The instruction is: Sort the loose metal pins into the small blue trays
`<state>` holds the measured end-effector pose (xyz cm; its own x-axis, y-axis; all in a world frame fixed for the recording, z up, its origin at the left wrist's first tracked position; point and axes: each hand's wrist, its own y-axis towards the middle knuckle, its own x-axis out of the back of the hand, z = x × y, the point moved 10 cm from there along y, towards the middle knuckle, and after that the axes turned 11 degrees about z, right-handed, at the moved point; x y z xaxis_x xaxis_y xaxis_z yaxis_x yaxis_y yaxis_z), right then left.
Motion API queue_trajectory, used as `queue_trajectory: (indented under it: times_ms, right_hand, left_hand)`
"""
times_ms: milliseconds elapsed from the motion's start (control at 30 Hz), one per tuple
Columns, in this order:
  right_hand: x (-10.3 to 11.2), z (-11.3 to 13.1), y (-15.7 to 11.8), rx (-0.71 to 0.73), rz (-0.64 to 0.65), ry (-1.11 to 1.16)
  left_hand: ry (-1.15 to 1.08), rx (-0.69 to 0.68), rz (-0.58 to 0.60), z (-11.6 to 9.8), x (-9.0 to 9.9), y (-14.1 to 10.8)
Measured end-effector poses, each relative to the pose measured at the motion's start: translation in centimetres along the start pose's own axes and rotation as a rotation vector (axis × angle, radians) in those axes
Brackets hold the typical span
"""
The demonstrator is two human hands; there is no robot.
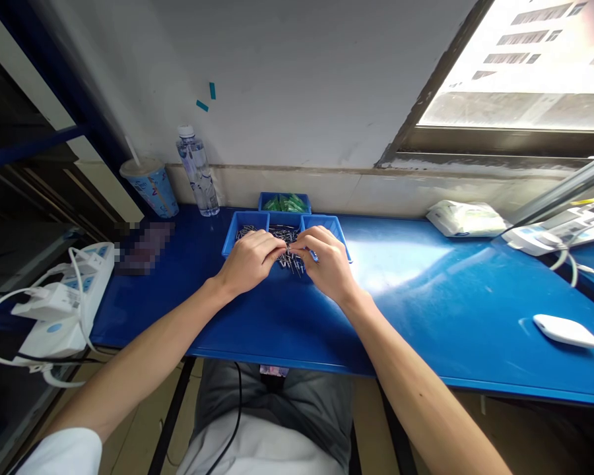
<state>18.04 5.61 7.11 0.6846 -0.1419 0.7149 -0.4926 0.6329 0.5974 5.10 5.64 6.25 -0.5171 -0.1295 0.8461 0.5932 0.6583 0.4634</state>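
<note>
Both of my hands meet above a pile of small dark metal pieces [291, 262] in the middle of the blue table. My left hand [252, 259] is closed in a pinch, its fingertips almost touching those of the other hand. My right hand [323, 256] pinches too, over the right side of the bins. Something tiny sits between the fingertips, too small to name. Blue bins stand around the hands: the left bin [228, 235] holds dark metal pieces, the back bin [305, 196] holds green pieces, and the right bin [345, 239] is partly hidden by my right hand.
A water bottle [198, 173] and a patterned cup [153, 188] stand at the back left. White power strips [62, 330] with cables lie at the left edge. To the right are a soft white packet [465, 219] and a white device [566, 330] on the blue table [426, 316].
</note>
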Motion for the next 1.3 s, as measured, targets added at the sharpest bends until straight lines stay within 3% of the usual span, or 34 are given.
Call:
queue_trajectory:
  times_ms: [267,700,1300]
  right_hand:
    - [-0.7,0.0,0.4,-0.047,0.080,-0.031]
    - [0.8,-1.3,0.2,-0.100,-0.002,-0.060]
    - [-1.1,-0.5,0.3,-0.063,0.103,0.011]
  left_hand:
    - [0.008,-0.018,-0.020,-0.4,0.1,0.0]
    - [0.036,0.046,-0.089,0.5,1.3,0.0]
    - [0.054,0.006,0.027,-0.4,-0.3,0.1]
